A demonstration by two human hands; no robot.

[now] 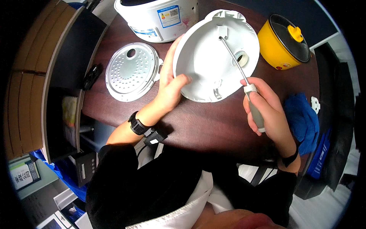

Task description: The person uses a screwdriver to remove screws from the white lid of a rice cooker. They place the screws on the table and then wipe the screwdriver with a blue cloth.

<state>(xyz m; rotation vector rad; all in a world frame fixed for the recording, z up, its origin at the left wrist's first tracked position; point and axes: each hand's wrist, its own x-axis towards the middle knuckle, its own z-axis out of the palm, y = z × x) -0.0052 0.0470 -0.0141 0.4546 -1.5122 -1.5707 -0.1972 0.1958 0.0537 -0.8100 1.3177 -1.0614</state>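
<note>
My left hand [170, 86] grips the left rim of a white plastic rice cooker lid [204, 61], which is tilted so its hollow inside faces me. In my right hand [267, 107] is a screwdriver [256, 110] with a grey and white handle. Its long metal shaft reaches up and left across the lid, and the tip meets a small bracket near the upper edge. Whether a screw sits under the tip is too small to tell. Left of the lid, a round dimpled metal inner lid [131, 76] with one dark hole lies on the table.
The white rice cooker body [160, 21] stands at the far side of the brown table [183, 126]. A yellow pot [280, 45] with a dark lid is at the far right. Nearer are a blue cloth [303, 122] and a small white plastic part [315, 105]. Shelving [63, 76] borders the left.
</note>
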